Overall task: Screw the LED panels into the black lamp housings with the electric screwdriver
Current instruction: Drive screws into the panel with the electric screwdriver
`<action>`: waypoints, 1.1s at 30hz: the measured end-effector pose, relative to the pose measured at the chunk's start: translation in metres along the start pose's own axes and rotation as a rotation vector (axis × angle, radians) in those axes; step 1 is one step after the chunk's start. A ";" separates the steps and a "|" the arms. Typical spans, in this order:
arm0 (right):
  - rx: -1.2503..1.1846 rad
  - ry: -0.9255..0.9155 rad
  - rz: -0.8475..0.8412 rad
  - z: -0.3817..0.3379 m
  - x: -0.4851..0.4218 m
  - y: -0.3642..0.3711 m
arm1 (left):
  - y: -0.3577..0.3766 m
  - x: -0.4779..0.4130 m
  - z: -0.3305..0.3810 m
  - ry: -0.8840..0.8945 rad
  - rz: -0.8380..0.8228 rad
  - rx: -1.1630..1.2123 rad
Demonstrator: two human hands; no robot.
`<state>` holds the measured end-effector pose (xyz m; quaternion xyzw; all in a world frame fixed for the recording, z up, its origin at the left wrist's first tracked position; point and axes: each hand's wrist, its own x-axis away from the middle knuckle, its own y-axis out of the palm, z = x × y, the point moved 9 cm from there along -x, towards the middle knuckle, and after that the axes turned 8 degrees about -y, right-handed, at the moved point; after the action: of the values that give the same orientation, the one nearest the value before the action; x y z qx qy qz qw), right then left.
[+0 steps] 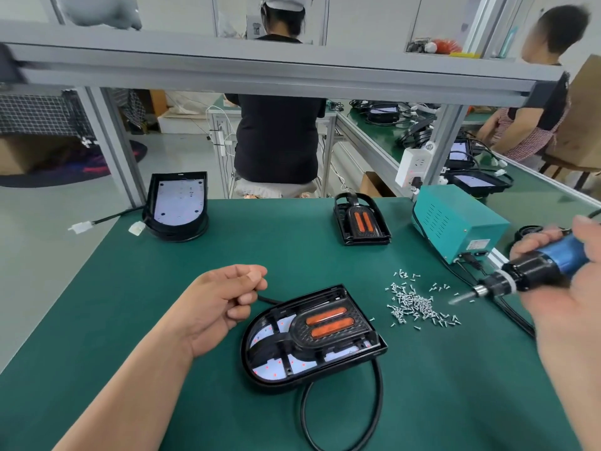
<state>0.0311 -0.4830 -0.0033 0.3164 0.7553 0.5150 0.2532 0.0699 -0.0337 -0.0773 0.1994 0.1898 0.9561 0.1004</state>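
The left hand (224,304) hovered low over the green table (162,255) near its front edge, fingers curled in and pinching the black cable (271,300) where it ran from the upper left of the nearest lamp housing (292,340). The right hand (559,304) was wrapped around the blue-bodied electric screwdriver (553,258) above the table's right edge. Its black nose and blurred bit pointed left toward a loose pile of screws (413,304).

The housing lay flat toward the middle of the front edge, just left of the screws and apart from them. The white LED panel (271,369) sat inside it, showing between black ribs, beneath two orange strips. More cable looped from under the housing toward the front edge.

A second black housing (361,219) with orange strips sat at the middle of the far edge. A third (177,203), white panel facing up, stood tilted at the far left corner, its white connector (136,227) at the left edge. A teal power box (455,219) occupied the far right corner.

Beyond the table a person in black (276,138) sat facing away, and another (536,109) stood at a neighbouring bench.
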 end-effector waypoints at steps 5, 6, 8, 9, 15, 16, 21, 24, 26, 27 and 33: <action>0.104 0.038 -0.030 0.037 0.049 0.041 | 0.007 -0.001 -0.006 -0.011 -0.030 0.001; 0.124 0.070 -0.045 0.050 0.058 0.049 | 0.008 -0.002 -0.007 -0.018 -0.038 0.003; 0.176 0.133 -0.092 0.078 0.071 0.064 | 0.008 -0.004 -0.007 -0.023 -0.054 0.007; 0.173 0.161 -0.114 0.091 0.078 0.070 | 0.008 -0.004 -0.006 -0.022 -0.063 0.005; 0.112 0.313 -0.219 0.156 0.103 0.098 | 0.018 -0.007 -0.003 0.018 -0.137 -0.050; 0.107 0.333 -0.235 0.163 0.107 0.101 | 0.019 -0.007 -0.002 0.024 -0.149 -0.054; 0.118 0.391 -0.286 0.184 0.117 0.103 | 0.022 -0.006 -0.001 0.043 -0.168 -0.058; 0.121 0.375 -0.308 0.182 0.113 0.102 | 0.023 -0.006 -0.001 0.046 -0.166 -0.067; 0.119 0.363 -0.321 0.180 0.111 0.102 | 0.024 -0.006 0.000 0.052 -0.166 -0.081; 0.118 0.359 -0.325 0.179 0.111 0.102 | 0.025 -0.005 0.000 0.056 -0.164 -0.089; 0.115 0.349 -0.340 0.176 0.112 0.100 | 0.026 -0.003 0.002 0.067 -0.151 -0.115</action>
<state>0.1023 -0.2648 0.0241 0.1051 0.8581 0.4680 0.1835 0.0705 -0.0579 -0.0664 0.1462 0.1525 0.9612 0.1773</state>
